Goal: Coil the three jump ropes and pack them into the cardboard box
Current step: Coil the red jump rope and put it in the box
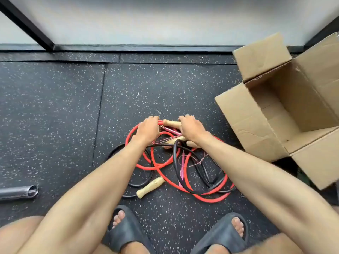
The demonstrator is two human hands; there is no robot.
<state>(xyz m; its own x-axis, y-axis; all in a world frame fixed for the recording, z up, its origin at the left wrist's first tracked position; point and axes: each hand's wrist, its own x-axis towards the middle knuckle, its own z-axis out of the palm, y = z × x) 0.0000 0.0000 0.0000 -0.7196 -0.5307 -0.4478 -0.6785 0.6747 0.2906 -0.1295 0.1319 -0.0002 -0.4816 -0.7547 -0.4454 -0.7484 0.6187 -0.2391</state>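
On my feed the mat (55,116) carried the open box (244,125) at its far right corner, flaps out. The red rope (165,178), black rope (176,162) and thin pink rope (182,169) lay tangled mid-mat, near the box, none inside. The left hand (147,130) curled round a red loop; the right hand (191,127) clasped a wooden handle (171,123) just beside it. A loose handle (150,186) lay nearer, and a metal tube (18,192) lay at the left edge.

Bare forearms (102,182); dark grey open-toe slides (128,235).
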